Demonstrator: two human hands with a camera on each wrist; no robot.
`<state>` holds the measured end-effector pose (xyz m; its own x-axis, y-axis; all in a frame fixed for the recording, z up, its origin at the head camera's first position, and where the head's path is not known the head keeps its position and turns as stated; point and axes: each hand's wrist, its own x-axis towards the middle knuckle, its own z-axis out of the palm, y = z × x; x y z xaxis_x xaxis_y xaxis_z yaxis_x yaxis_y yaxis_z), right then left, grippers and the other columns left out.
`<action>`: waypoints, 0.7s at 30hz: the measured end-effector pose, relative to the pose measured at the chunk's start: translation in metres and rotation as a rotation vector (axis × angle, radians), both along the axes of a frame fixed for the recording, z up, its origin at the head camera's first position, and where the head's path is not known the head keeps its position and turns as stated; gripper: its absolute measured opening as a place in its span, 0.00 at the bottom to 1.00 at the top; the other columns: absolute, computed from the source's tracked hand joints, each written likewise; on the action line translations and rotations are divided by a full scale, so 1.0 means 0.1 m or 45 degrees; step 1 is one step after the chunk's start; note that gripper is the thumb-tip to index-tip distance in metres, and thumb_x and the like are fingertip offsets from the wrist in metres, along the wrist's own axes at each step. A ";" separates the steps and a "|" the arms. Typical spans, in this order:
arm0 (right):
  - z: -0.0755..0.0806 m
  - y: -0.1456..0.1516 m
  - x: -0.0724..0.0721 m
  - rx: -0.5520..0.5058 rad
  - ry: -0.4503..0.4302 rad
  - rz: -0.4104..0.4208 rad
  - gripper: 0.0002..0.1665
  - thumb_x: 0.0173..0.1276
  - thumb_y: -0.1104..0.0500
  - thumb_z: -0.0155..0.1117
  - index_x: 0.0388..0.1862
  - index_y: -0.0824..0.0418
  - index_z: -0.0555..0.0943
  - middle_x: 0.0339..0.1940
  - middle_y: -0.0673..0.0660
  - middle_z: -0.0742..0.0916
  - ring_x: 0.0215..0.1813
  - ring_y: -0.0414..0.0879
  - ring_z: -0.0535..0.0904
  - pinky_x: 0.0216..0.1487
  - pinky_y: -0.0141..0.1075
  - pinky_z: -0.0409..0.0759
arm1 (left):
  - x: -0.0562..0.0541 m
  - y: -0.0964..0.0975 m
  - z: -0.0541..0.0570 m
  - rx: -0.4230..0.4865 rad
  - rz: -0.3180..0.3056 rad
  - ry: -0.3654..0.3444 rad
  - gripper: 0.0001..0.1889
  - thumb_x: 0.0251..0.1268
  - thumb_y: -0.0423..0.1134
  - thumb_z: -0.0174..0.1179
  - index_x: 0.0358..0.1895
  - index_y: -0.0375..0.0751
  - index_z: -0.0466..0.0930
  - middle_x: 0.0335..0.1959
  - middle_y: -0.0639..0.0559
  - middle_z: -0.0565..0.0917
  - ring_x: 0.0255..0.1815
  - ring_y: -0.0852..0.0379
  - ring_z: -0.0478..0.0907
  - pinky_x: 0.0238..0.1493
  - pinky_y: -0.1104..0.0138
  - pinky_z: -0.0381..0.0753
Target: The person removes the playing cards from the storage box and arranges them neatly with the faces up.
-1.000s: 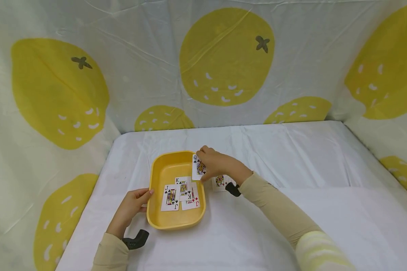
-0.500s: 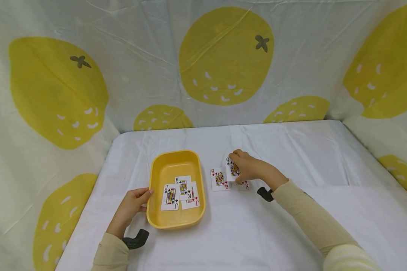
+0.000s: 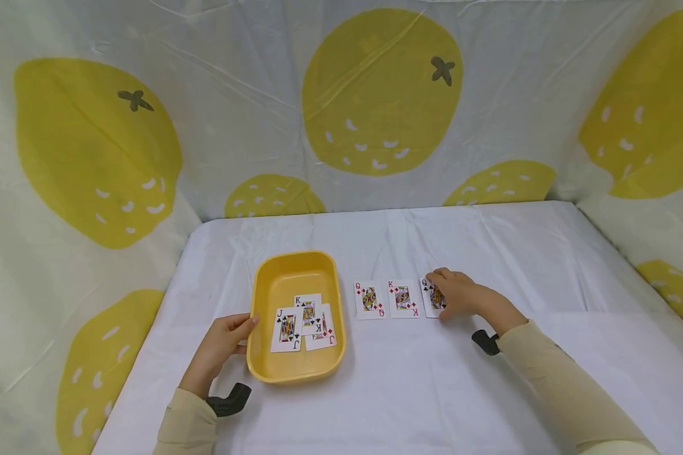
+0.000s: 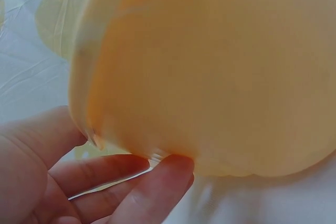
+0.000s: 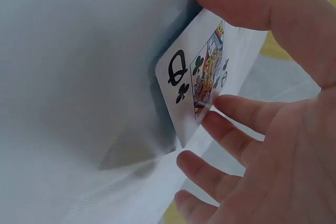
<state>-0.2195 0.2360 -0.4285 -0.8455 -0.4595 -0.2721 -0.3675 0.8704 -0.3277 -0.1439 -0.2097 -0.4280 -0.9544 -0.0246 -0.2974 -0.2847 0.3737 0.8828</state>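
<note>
My right hand (image 3: 461, 296) pinches a queen of clubs playing card (image 5: 202, 72) by its edges, thumb on one edge and fingertips on the opposite one. The card is tilted close over the white cloth, and part of its face is hidden by the hand in the head view. To its left lie a king of diamonds (image 3: 404, 299) and a queen of diamonds (image 3: 370, 300), face up in a row. My left hand (image 3: 219, 344) grips the left side of a yellow tray (image 4: 210, 77). Inside are a jack of clubs (image 3: 286, 330), a king of clubs (image 3: 308, 313) and a partly covered jack of diamonds (image 3: 326, 339).
A white cloth (image 3: 410, 385) covers the table. Behind it and at both sides hang white sheets printed with large yellow lemons (image 3: 382, 91). A dark wrist device (image 3: 230, 400) sits on the left wrist, another dark device (image 3: 486, 342) on the right.
My right hand has carried the queen of clubs from the tray's right rim rightward and down, beside the king of diamonds. Both diamond cards are now uncovered. The left hand stays at the tray.
</note>
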 end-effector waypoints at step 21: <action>0.09 -0.01 0.01 -0.007 -0.008 -0.004 0.52 0.44 0.57 0.73 0.65 0.71 0.57 0.62 0.71 0.62 0.59 0.69 0.59 0.58 0.58 0.59 | 0.00 0.00 0.02 0.031 -0.009 0.010 0.21 0.65 0.41 0.53 0.53 0.26 0.72 0.44 0.37 0.78 0.37 0.52 0.77 0.32 0.62 0.81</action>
<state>-0.2180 0.2347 -0.4190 -0.8453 -0.4582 -0.2748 -0.3625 0.8697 -0.3351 -0.1438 -0.2099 -0.4260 -0.9568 -0.0109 -0.2906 -0.2755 0.3539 0.8938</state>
